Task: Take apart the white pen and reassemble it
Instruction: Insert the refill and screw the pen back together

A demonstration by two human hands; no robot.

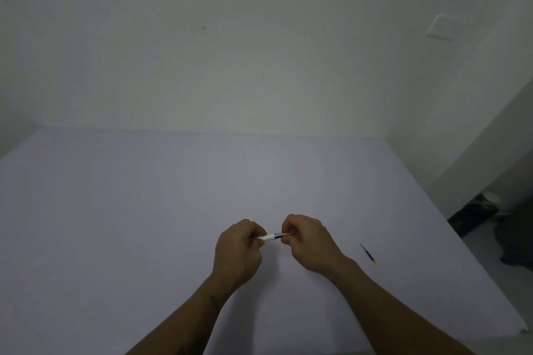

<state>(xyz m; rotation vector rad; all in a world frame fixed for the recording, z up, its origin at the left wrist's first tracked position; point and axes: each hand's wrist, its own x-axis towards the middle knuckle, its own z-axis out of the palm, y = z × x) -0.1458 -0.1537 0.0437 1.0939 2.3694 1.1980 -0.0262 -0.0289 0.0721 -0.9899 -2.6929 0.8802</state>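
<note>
We see both hands raised just above the pale surface (pixel 144 210) in the lower centre of the frame, forearms entering from the bottom edge. The left hand (pixel 238 251) is curled closed, its fingers (pixel 255 235) pinched around the left end of the white pen (pixel 271 236). The right hand (pixel 310 242) is likewise closed, its fingers (pixel 288 228) gripping the right end of the pen, where a darker metallic section shows next to the white barrel. The pen lies nearly horizontal between the two hands, tilted slightly up toward the right, and only its short middle portion is visible; both ends are hidden inside the grasps. We cannot tell whether the two sections are fully joined or partly separated.

To the right of the right hand, well apart from it, a thin dark refill (pixel 368 253) with a yellowish tip lies on the surface, angled toward the lower right of the frame, near the surface's right edge.

A white wall fills the upper half of the frame, with a square wall plate (pixel 445 27) in the upper right. Dark objects sit on the floor at the right edge.
</note>
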